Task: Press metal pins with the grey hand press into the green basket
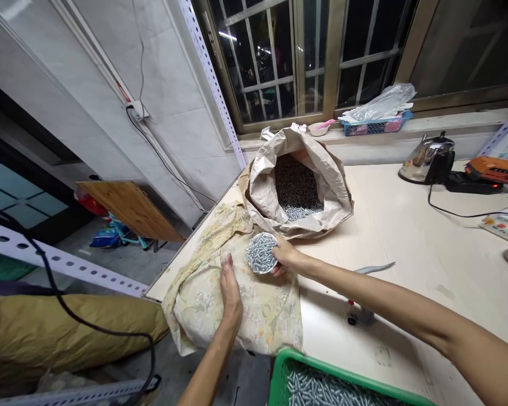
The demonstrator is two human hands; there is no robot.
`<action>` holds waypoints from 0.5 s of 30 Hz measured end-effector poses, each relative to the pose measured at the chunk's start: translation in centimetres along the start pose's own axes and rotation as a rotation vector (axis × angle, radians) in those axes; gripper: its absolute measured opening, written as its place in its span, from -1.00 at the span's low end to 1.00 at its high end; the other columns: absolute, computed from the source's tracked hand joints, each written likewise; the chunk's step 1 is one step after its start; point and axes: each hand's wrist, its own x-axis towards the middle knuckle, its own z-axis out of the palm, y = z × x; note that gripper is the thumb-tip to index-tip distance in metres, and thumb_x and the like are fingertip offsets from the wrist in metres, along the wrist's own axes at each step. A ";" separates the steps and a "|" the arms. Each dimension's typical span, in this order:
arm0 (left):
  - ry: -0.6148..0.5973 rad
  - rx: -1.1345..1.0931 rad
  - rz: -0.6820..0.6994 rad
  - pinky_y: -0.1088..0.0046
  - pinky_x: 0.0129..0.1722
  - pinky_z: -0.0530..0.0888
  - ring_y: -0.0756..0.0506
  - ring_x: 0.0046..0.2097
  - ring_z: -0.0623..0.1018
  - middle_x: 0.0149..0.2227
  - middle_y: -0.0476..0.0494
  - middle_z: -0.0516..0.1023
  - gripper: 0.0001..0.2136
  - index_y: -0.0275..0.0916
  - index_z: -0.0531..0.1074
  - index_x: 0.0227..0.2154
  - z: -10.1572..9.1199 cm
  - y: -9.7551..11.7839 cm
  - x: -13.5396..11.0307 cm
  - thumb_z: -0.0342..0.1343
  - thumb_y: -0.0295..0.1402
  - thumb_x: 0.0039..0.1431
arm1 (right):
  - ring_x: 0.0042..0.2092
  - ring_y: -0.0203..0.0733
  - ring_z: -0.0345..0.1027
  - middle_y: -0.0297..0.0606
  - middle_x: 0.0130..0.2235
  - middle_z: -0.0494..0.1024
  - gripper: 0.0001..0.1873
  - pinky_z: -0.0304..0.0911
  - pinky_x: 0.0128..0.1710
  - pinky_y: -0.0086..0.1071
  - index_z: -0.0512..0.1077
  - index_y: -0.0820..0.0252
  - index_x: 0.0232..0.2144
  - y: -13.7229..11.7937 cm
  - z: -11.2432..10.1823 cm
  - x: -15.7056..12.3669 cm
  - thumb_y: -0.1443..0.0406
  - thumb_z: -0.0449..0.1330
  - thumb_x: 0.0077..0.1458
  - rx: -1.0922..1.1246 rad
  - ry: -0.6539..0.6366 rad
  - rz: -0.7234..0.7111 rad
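My right hand (pixel 285 256) grips the rim of a small round bowl (pixel 261 253) heaped with silver screws, held just above a pale flowered cloth (pixel 262 316) spread on the table's left end. My left hand (pixel 230 287) lies flat on that cloth beside the bowl, fingers stretched out. Right behind the bowl stands an open brown paper sack (pixel 298 186) filled with dark screws and some silver ones.
A green crate (pixel 285 366) of silver screws sits at the near table edge. A kettle (pixel 429 158), an orange tool (pixel 497 168) and a cable lie at the far right. A window sill holds a blue basket (pixel 375 125). Perforated metal rails (pixel 59 262) and a tan sack (pixel 59 327) stand left.
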 end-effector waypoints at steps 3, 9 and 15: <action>-0.024 -0.055 -0.069 0.35 0.34 0.02 -0.10 0.37 0.07 0.37 -0.24 0.03 -0.27 -0.31 0.12 0.29 1.0 -0.8 1.8 -0.39 0.13 0.28 | -0.43 -0.21 0.45 -0.18 -0.17 0.47 -0.44 0.45 -0.39 -0.20 0.04 -0.04 0.21 0.6 0.8 1.1 0.40 -0.08 0.18 -0.311 0.136 -0.216; -0.016 -0.050 -0.044 0.36 0.35 -0.10 -0.07 0.38 0.02 0.37 -0.18 0.04 -0.27 -0.26 0.15 0.28 2.2 -1.7 2.8 -0.39 0.15 0.27 | -0.12 -0.06 0.38 -0.16 0.01 0.34 -0.37 0.29 -0.08 -0.10 -0.01 -0.09 0.27 1.0 1.3 1.7 0.41 -0.12 0.16 -0.753 0.277 -0.503; 0.080 -0.159 -0.142 0.33 0.33 0.02 -0.08 0.32 0.20 0.31 -0.27 0.19 -0.26 -0.30 0.13 0.29 1.5 -0.9 3.0 -0.47 0.13 0.28 | -0.19 -0.11 0.35 -0.13 0.08 0.24 -0.40 0.33 -0.23 -0.18 -0.08 -0.20 0.29 0.6 1.7 1.0 0.37 -0.17 0.27 -1.033 0.255 -0.734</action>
